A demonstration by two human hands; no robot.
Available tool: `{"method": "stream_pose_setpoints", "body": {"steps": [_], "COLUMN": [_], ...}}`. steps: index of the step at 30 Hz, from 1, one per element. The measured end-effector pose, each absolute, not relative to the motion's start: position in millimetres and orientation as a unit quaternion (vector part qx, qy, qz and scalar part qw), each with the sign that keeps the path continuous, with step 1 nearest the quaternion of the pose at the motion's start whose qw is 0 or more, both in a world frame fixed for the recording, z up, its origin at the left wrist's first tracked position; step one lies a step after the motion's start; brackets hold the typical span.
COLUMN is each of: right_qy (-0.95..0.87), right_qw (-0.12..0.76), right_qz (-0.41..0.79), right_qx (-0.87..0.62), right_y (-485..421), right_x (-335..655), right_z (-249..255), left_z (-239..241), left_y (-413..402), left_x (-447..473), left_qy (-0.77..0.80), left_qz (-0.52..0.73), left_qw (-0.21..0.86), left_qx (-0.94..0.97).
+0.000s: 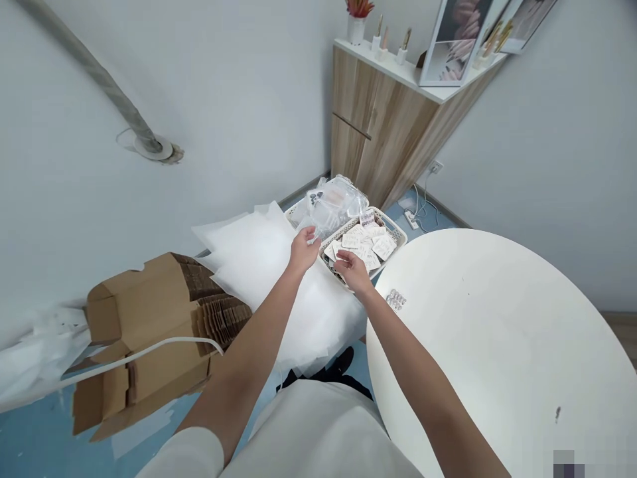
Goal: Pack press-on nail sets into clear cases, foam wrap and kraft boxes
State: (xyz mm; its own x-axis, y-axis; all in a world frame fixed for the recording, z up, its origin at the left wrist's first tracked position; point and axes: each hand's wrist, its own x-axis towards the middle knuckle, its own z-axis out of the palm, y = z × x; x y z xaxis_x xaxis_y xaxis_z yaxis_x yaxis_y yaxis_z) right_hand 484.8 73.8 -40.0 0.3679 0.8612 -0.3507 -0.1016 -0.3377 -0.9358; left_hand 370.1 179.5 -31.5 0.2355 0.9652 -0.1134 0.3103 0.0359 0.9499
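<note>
My left hand [304,250] is at the near edge of a heap of clear plastic packaging [334,204], which fills a white basket. Its fingers are slightly bent and apart from the thumb; no held thing shows between them. My right hand [352,271] hovers over the near side of a second white basket [398,234], fingers apart. Many small white printed cards [359,240] lie loosely in that basket. Whether the right fingertips touch the cards is hard to see. Below both arms spreads a stack of white foam sheets [259,249].
A round white table [497,332] stands at my right, with a small clear cluster of pieces [396,299] near its edge. Flattened cardboard boxes [154,305] lie at the left. Behind the baskets are a wooden cabinet [383,123] and a power strip [411,220] with cables.
</note>
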Motion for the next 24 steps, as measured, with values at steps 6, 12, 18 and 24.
{"method": "stream_pose_setpoints", "body": {"steps": [6,12,18,24], "right_qy": [-0.291,-0.308,-0.318,-0.312], "right_qw": [0.537,0.519,0.506,0.506], "right_qz": [0.457,0.416,0.386,0.385], "right_qx": [-0.646,-0.68,-0.702,-0.706], "right_y": [130,162,170,175], "right_x": [474,467,466,464], "right_z": [-48,-63,-71,-73], "left_z": [-53,-67,-66,-68], "left_y": [246,270,272,274], "left_x": [382,389,393,393], "left_qy": [0.503,0.49,0.474,0.474], "left_qz": [0.301,0.285,0.291,0.271], "left_qw": [0.462,0.444,0.437,0.455], "left_qx": [0.666,0.694,0.707,0.703]}}
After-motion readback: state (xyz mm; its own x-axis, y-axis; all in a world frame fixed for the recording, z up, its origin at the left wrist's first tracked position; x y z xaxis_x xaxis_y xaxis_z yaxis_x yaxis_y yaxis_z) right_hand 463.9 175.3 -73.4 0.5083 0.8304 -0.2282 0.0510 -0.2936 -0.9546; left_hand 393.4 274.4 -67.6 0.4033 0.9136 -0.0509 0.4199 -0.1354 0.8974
